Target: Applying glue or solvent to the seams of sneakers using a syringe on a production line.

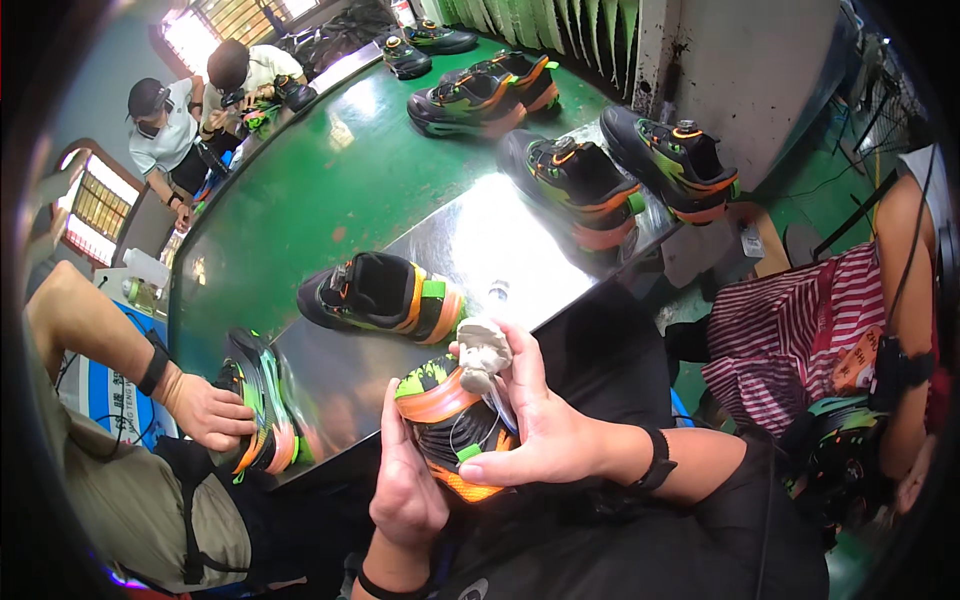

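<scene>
In front of my body, a black and orange sneaker (447, 432) with green parts is tilted, its sole side partly facing up. Its left side is cradled in my left hand (408, 488), the fingers curved along it. My right hand (545, 432) grips a crumpled white wad (484, 355) at the far end of the shoe. The right thumb lies across the shoe near a bright green tab (468, 453). Just beyond my hands, a matching sneaker (380, 297) stands upright on the metal strip (330, 375).
Several matching sneakers (570, 185) stand along the far and right part of the green table (280, 200). At left, a co-worker's hand (212, 412) rests against another sneaker (264, 405). A person in a striped apron (800, 320) sits close on the right; two more people work beyond the table.
</scene>
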Demonstrator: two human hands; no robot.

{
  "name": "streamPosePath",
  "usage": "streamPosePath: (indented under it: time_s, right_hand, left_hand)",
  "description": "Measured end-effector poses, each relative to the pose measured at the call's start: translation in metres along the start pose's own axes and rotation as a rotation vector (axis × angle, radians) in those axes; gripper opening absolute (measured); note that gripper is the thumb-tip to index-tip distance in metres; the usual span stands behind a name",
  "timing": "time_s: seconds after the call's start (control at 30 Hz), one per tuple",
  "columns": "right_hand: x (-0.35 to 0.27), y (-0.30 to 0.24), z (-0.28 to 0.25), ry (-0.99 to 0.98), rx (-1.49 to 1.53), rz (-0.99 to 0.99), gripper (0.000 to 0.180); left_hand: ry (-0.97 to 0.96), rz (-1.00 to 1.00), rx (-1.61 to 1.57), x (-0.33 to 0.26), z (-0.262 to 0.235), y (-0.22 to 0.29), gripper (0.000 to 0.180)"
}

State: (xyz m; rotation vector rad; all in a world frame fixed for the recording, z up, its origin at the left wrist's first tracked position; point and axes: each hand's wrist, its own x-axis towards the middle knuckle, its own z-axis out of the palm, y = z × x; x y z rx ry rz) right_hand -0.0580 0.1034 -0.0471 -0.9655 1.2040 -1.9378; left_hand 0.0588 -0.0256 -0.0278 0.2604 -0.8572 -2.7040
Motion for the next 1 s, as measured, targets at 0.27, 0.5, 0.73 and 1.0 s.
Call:
streamPosePath:
  time_s: [0.27, 0.5, 0.73, 1.0]
  right_hand:
    - [0.015, 0.022, 0.002, 0.039, -0.144, -0.077, 0.112]
    - [0.032, 0.033, -0.006, 0.090, -0.202, -0.091, 0.106]
    - [0.038, 0.026, -0.012, 0.076, -0.176, -0.078, 0.102]
    - [0.032, 0.033, -0.021, -0.037, -0.048, -0.080, 0.110]
  left_hand:
    - [-0.041, 0.024, 0.556, 0.018, -0.013, 0.004, 0.106]
    - [-0.039, -0.067, 0.429, 0.043, -0.013, 0.016, 0.088]
    - [0.056, -0.077, 0.351, 0.049, -0.010, 0.013, 0.088]
    - [0.107, -0.127, 0.510, 0.048, -0.018, 0.018, 0.093]
